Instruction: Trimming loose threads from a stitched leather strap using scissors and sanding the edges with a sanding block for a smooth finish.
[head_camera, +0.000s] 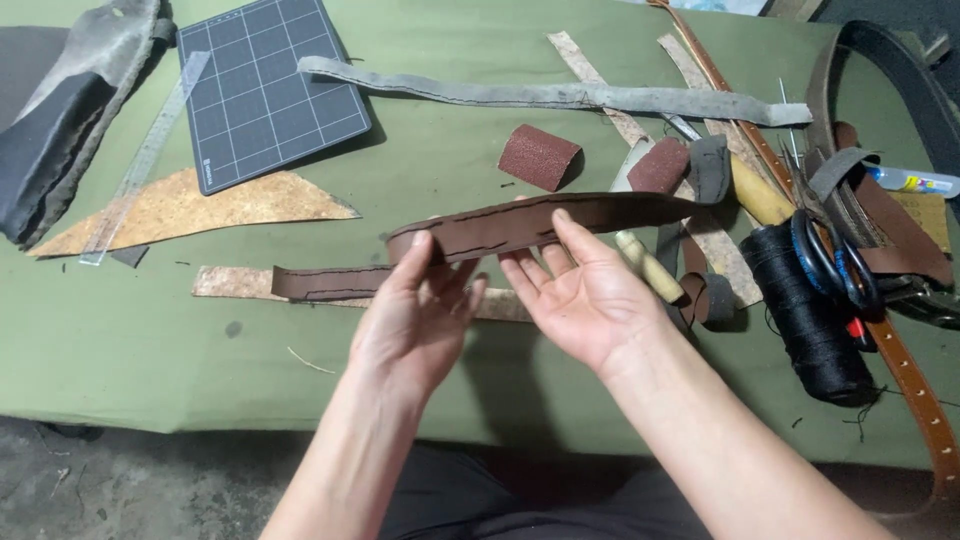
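A long dark brown leather strap (520, 222) with a thin dark line along it is held above the green cloth-covered table (150, 340). My left hand (415, 315) pinches the strap near its left bend, thumb on top. My right hand (585, 290) is palm up under the strap's middle, with the thumb pressed on its face. The strap's left end folds back and lies low toward the table, over a cork-coloured strip (225, 282).
A dark cutting mat (265, 90) and clear ruler (145, 160) lie at the back left, by a cork sheet (190, 208). A grey strip (560, 95), sandpaper rolls (540, 155), a black thread spool (805, 310), scissors (830, 260) and a tan belt (915, 395) crowd the right.
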